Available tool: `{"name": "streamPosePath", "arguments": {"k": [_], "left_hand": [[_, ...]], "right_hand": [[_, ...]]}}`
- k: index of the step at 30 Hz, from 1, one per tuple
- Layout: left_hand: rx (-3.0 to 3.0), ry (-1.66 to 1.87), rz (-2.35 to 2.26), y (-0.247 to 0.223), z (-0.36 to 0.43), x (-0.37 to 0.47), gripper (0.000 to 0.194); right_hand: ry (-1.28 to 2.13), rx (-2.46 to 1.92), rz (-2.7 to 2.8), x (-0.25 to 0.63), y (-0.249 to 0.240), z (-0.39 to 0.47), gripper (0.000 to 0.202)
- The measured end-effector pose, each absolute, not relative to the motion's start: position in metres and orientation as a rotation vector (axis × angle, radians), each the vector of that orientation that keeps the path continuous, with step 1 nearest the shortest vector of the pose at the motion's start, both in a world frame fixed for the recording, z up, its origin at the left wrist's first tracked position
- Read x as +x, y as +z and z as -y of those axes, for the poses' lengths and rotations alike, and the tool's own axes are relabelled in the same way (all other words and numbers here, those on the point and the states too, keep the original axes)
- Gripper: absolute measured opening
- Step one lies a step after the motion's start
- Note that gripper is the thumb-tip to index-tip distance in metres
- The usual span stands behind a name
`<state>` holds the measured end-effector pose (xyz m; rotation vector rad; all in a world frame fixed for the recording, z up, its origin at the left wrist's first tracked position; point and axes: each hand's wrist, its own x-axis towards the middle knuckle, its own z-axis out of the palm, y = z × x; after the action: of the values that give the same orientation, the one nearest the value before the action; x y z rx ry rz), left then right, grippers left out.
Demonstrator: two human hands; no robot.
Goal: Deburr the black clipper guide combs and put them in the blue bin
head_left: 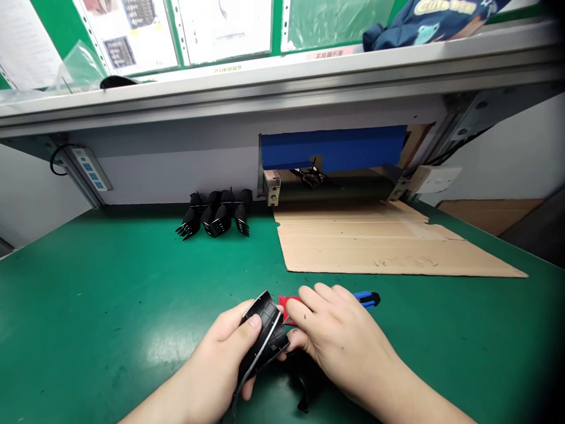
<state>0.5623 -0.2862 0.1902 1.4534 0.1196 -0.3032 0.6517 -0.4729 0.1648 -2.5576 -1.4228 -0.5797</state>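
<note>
A black ribbed plastic part (274, 337), curved like a half shell, is held tilted by my left hand (233, 338), its thumb pressed on the inner face. A thin grey strip or cable runs along the part and down past its lower end. My right hand (329, 327) is at the part's right edge, fingers curled round a tool with a blue and black handle (367, 299). Red material (289, 307) shows beside the right fingers; whether it belongs to the tool is unclear. Another black curved piece (303, 393) lies on the green table below my hands.
Several black clustered plastic pieces (220, 213) lie at the back of the green table (110, 282). Flat cardboard (375, 247) covers the back right. Above it, a blue flap (335, 148) hangs over an opening. A metal-edged shelf (265, 88) crosses overhead; a power strip (92, 169) is at left.
</note>
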Motion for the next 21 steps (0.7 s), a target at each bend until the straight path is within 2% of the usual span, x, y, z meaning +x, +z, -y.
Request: {"name": "streamPosePath", "arguments": {"k": [3, 7, 10, 14, 16, 18, 21], "left_hand": [[1.522, -0.308, -0.176, 0.191, 0.287, 0.561, 0.048], [1.589, -0.311, -0.176, 0.193, 0.288, 0.558, 0.050], [1.640, -0.277, -0.109, 0.197, 0.289, 0.557, 0.047], [1.739, -0.196, 0.035, 0.200, 0.287, 0.559, 0.044], [1.756, -0.200, 0.050, 0.201, 0.285, 0.558, 0.045], [1.740, -0.234, 0.027, 0.201, 0.284, 0.558, 0.046], [1.667, -0.289, 0.001, 0.198, 0.284, 0.559, 0.046]], "right_hand": [[-0.554, -2.575, 1.423, 0.650, 0.163, 0.472, 0.023], [-0.512, -2.551, 1.441, 0.650, 0.156, 0.472, 0.019], [-0.330, -2.441, 1.477, 0.653, 0.156, 0.473, 0.031], [0.287, -2.056, 1.462, 0.656, 0.171, 0.483, 0.052], [0.423, -1.911, 1.362, 0.658, 0.179, 0.492, 0.057], [0.361, -1.896, 1.295, 0.664, 0.184, 0.500, 0.064], [-0.013, -2.198, 1.218, 0.679, 0.179, 0.510, 0.065]]}}
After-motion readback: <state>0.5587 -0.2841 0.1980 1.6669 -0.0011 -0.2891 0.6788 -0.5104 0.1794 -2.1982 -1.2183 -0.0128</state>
